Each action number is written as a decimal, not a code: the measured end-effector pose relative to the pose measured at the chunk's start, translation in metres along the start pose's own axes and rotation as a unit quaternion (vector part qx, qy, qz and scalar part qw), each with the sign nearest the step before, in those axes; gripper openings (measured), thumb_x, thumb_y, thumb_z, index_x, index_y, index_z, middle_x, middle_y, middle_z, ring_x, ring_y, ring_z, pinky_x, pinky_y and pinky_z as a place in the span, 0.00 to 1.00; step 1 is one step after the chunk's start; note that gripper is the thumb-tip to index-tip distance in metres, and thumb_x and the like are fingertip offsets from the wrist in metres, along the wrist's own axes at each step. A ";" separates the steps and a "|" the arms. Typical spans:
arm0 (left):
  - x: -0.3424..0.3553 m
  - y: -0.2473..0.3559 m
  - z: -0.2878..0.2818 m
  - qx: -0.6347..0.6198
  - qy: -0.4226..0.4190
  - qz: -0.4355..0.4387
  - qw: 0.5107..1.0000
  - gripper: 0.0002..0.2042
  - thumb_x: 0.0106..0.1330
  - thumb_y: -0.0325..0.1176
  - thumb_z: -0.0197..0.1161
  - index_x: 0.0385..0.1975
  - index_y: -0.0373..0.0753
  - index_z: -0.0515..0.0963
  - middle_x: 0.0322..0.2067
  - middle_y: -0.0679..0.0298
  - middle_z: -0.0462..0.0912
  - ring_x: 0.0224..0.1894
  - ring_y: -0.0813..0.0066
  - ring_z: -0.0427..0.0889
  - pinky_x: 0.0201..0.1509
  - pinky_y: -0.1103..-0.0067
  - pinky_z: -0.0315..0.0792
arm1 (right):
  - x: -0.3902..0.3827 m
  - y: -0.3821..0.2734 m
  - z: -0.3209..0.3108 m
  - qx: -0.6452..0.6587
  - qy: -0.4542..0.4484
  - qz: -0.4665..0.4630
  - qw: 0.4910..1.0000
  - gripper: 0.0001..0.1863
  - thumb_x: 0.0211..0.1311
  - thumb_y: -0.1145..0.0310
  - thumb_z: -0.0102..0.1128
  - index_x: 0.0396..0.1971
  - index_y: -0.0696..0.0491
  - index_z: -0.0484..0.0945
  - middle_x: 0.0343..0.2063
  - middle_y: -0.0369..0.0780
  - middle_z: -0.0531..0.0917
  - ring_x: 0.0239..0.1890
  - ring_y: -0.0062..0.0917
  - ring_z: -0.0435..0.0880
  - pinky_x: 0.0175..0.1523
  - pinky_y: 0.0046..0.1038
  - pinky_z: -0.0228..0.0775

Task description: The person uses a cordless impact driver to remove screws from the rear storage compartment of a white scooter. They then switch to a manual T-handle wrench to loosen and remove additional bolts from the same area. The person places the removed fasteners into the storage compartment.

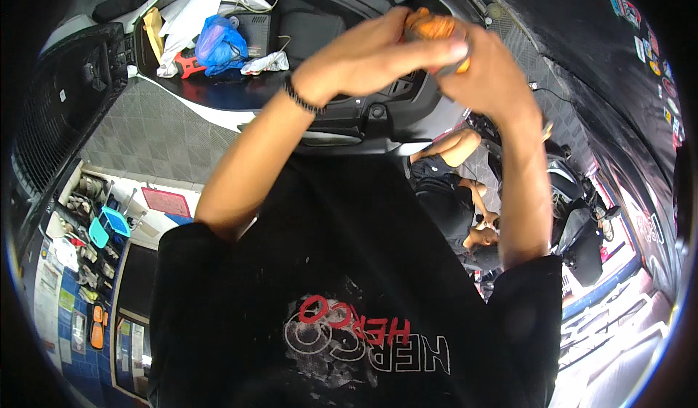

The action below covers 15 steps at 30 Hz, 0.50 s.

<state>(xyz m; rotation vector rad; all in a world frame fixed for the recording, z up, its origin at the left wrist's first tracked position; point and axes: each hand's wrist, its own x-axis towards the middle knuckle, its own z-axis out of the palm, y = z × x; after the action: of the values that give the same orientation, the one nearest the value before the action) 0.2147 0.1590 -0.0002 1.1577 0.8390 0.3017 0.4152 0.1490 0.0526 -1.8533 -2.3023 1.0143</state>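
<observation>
**Workshop floor, open scooter compartment, both hands on one orange piece**

Setting: a textured grey floor under everything, bent by the lens. Largest thing ahead of me: what looks like a scooter's storage compartment, uncovered, pale body panels around it.

Right of my torso, lower down: a crouched co-worker in dark clothes, beside parked machines.

My left grip and right grip are up over the compartment's right end, facing each other.

At the compartment's left end: a dark box, with a crumpled blue bag just beside it.

Orange piece: between the two grips, well apart from the bag. Left fingers curl behind it, thumb across the near side; right hand wraps the other side. Both pinch it. Exact kind unclear, blurred.

Handling notes, my judgement: even pressure from both sides, no crushing. Wrists level. I'd slow the hands until the blur settles, and hold clear of the rim, since a slip could drop it among the fittings.
</observation>
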 end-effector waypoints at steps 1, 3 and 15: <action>0.009 0.002 -0.007 0.014 -0.049 0.054 0.997 0.32 0.70 0.61 0.55 0.58 0.35 0.72 0.46 0.65 0.77 0.47 0.76 0.74 0.51 0.77 0.70 | 0.010 0.006 -0.006 -0.014 -0.039 -0.009 0.999 0.25 0.45 0.68 0.66 0.48 0.55 0.81 0.35 0.52 0.86 0.43 0.49 0.85 0.51 0.44 0.77; 0.026 -0.014 -0.012 -0.075 -0.047 0.125 0.988 0.31 0.65 0.63 0.60 0.44 0.34 0.81 0.35 0.64 0.82 0.40 0.76 0.79 0.49 0.79 0.71 | 0.036 0.006 -0.022 -0.030 -0.139 -0.049 0.989 0.24 0.45 0.69 0.66 0.48 0.53 0.81 0.35 0.51 0.86 0.42 0.48 0.85 0.48 0.43 0.77; 0.044 -0.007 -0.052 -0.306 -0.137 -0.021 0.942 0.20 0.71 0.49 0.59 0.56 0.44 0.75 0.45 0.67 0.83 0.46 0.75 0.81 0.51 0.79 0.71 | 0.061 -0.020 -0.037 -0.064 -0.199 0.043 0.977 0.15 0.49 0.64 0.64 0.37 0.53 0.85 0.31 0.47 0.88 0.33 0.38 0.87 0.38 0.38 0.75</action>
<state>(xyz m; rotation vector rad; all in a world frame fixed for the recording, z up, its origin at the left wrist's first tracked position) 0.2058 0.2184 -0.0323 0.5774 0.4672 0.3272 0.3941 0.2181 0.0688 -1.9647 -2.5733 1.3928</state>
